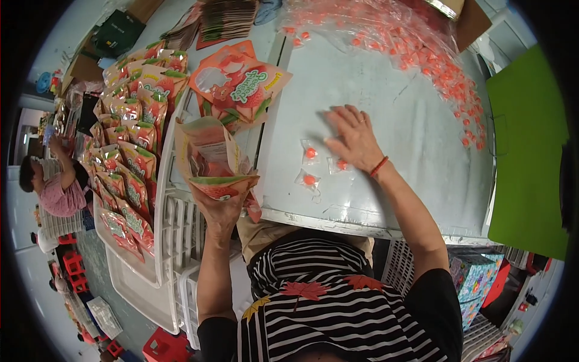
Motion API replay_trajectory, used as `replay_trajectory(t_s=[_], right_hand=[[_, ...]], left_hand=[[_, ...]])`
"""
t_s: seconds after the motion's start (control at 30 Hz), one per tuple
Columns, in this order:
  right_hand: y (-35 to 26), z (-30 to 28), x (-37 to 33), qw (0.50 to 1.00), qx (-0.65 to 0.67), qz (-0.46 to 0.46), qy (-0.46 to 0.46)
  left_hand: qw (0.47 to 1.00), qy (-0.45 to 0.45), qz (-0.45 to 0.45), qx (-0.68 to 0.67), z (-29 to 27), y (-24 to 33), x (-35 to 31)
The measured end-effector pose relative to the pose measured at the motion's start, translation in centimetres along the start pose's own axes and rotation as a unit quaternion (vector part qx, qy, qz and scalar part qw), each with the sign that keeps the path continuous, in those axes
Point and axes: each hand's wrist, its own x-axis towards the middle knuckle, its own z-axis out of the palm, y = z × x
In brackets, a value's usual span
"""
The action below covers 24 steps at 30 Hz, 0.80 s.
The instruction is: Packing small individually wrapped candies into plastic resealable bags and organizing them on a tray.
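Observation:
My left hand [220, 211] grips an opened candy pouch [208, 151] from below, its mouth gaping upward at the table's left edge. Over the pale metal table [386, 205] hovers or rests my right hand [354, 137], fingers spread and holding nothing. Just beside it lie a few clear-wrapped red candies [309, 180], one of them close under the wrist. Flat printed pouches [241, 84] are stacked beyond the held one. Whether candies are inside the held pouch is hard to make out.
A big heap of wrapped candies [416, 57] with clear plastic film spreads along the far right. Filled pouches [129, 151] stand in rows in a white crate [163, 241] on my left. A green panel [528, 157] borders the right side. A co-worker [60, 187] sits far left.

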Motion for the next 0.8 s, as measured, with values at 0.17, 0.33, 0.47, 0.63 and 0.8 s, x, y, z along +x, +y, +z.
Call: replay_trajectory(t_s=[0.17, 0.33, 0.47, 0.63, 0.8], right_hand=[[-6.5, 1.0, -2.1, 0.997, -0.056, -0.002, -0.057], [-9.1, 2.8, -2.8, 0.997, -0.069, 0.000, -0.017], [-8.2, 3.7, -1.8, 0.996, -0.076, -0.022, 0.034], [-4.0, 3.2, 0.0, 0.991, -0.084, -0.043, 0.093], [-0.4, 1.7, 1.5, 0.960, 0.072, 0.056, 0.266]], left_hand=[[0.998, 0.018, -0.020, 0.052, -1.3, -0.4, -1.1], [0.996, -0.011, -0.089, 0.021, -0.9, -0.5, -1.0], [0.997, -0.023, 0.000, 0.079, 0.2, -0.9, -0.7], [0.990, -0.081, 0.109, 0.024, 3.5, 0.1, 0.4], [0.967, -0.129, 0.157, 0.155, 6.5, 1.4, 1.8]])
